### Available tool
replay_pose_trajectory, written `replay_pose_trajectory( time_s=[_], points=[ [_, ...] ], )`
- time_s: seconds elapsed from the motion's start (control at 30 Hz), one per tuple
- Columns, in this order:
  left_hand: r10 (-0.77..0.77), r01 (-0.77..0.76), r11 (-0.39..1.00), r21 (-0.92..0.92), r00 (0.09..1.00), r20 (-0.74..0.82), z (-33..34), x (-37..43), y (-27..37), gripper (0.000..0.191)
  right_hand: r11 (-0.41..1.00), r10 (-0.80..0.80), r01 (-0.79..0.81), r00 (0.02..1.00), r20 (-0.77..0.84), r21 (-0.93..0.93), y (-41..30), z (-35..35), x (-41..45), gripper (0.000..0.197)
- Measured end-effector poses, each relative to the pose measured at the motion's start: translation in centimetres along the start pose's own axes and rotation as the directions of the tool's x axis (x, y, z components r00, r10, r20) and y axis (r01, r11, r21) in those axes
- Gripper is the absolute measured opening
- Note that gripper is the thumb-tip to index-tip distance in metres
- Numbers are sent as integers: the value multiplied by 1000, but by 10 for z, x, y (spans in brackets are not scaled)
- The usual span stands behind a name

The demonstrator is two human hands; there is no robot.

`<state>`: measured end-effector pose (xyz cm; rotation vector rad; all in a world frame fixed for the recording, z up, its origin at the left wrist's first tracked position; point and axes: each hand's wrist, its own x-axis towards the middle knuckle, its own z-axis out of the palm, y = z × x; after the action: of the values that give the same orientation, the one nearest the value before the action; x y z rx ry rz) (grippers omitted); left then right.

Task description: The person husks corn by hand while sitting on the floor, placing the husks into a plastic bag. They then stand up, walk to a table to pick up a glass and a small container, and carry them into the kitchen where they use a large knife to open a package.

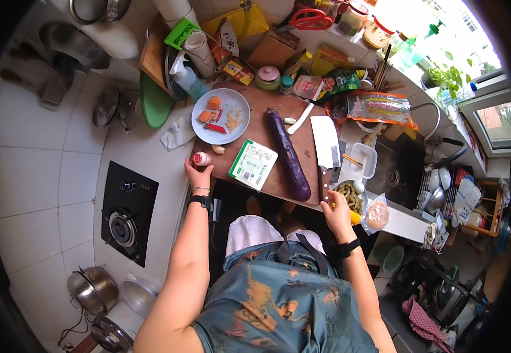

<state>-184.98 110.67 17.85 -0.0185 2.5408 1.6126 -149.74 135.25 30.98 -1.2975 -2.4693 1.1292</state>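
A small red-and-white bottle (201, 159) stands at the left edge of the brown cutting board (255, 125), and my left hand (199, 175) has its fingers and thumb around it. My right hand (338, 212) is at the board's front right corner, touching or very close to the handle end of a cleaver (326, 141); whether it grips the handle is unclear. A long purple eggplant (287, 154) lies across the board. Left of it is a white-and-green printed package (253, 165). A piece of garlic (218, 149) lies near the bottle. Beyond the eggplant is a white scallion stalk (301, 118).
A plate (202, 132) holds carrot pieces, red chili and minced bits. To the right are a plastic container (364, 159), a bowl of green pods (350, 196) with an egg, and a sink (396, 167). A gas stove (129, 212) is at left. Jars and packets line the back.
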Motion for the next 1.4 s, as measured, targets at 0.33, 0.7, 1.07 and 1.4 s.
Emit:
replay_pose_trajectory(
  time_s=[0.33,0.7,1.07,1.4],
  points=[
    [-319,305,948,94,896,308,9,-78,30,30,938,171,-150,984,40,-313,6,45,68,57],
    [-384,358,923,142,838,387,37,-66,41,25,975,80,-86,996,-38,-206,17,42,77,62],
    [-424,484,875,15,751,506,30,-59,43,23,977,113,-109,994,-9,182,-26,-8,19,50],
    [43,-150,965,217,900,434,18,-44,20,55,841,152,-383,845,512,383,-104,-38,-12,41]
  ],
)
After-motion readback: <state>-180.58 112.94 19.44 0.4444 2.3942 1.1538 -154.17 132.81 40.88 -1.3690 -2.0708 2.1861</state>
